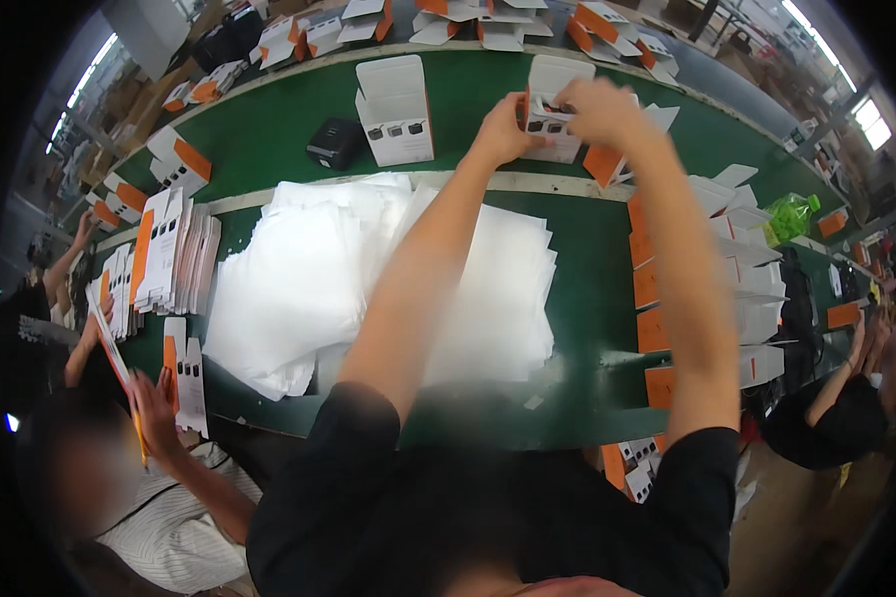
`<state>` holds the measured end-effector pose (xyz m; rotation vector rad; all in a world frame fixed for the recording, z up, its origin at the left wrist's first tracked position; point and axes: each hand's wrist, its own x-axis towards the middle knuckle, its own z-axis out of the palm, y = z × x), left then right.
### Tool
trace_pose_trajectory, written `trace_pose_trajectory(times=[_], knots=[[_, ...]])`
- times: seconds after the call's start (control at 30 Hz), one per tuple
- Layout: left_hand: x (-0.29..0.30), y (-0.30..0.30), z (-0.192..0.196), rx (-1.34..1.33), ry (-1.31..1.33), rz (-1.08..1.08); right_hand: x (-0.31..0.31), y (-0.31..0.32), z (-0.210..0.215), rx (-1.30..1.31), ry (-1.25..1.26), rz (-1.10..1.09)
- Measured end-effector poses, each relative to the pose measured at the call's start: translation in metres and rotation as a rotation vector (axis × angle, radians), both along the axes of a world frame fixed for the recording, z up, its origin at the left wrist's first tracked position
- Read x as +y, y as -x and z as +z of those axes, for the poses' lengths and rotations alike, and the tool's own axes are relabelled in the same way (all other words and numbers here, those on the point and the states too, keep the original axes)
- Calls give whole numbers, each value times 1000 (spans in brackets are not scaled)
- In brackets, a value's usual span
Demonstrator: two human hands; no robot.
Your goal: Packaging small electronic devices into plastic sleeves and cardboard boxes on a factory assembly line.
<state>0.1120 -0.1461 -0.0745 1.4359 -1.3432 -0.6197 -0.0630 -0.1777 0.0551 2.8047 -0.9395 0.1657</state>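
Note:
Across the bench in front of me stands an upright white and orange cardboard box (551, 150), its tall lid flap raised. My left hand (506, 132) is closed around the box's left side, thumb across its front. Over the open top, my right hand (603, 109) has bent fingers reaching into the mouth; the fingertips are partly hidden, and what they hold cannot be made out. Something dark shows just inside the opening. To the left stands a matching open box (396, 111), with a black cube-shaped device (336, 143) beside it.
White sheets or sleeves (299, 269) lie piled under my forearms. Open orange and white boxes (757, 269) line the right side, near a green plastic bottle (792, 216). Flat cartons (184, 254) are stacked at left, where a co-worker's hand (153, 410) is busy. A raised ledge crosses the bench.

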Motion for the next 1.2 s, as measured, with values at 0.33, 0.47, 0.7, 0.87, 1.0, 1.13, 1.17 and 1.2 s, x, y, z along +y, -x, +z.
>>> trace_pose_trajectory(times=[0.33, 0.47, 0.7, 0.87, 1.0, 1.13, 1.17, 1.2], knots=[[55, 49, 10, -61, 60, 434, -77, 47, 21, 385, 122, -173], [156, 96, 23, -284, -104, 266, -93, 37, 17, 361, 77, -184], [253, 106, 4, -579, -170, 264, -43, -40, 125, 465, -7, -227], [255, 105, 6, -598, -142, 282, 38, -122, 132, 49, -208, 415], [262, 115, 7, -647, -94, 331, 68, -229, 50, -174, -499, 762], [262, 116, 10, -589, -274, 315, 96, -293, -52, 183, -340, 328], [266, 109, 6, -581, -290, 306, 105, -300, -53, 319, -425, 281], [269, 107, 3, -562, -305, 290, 110, -301, -48, 466, -508, 225]])
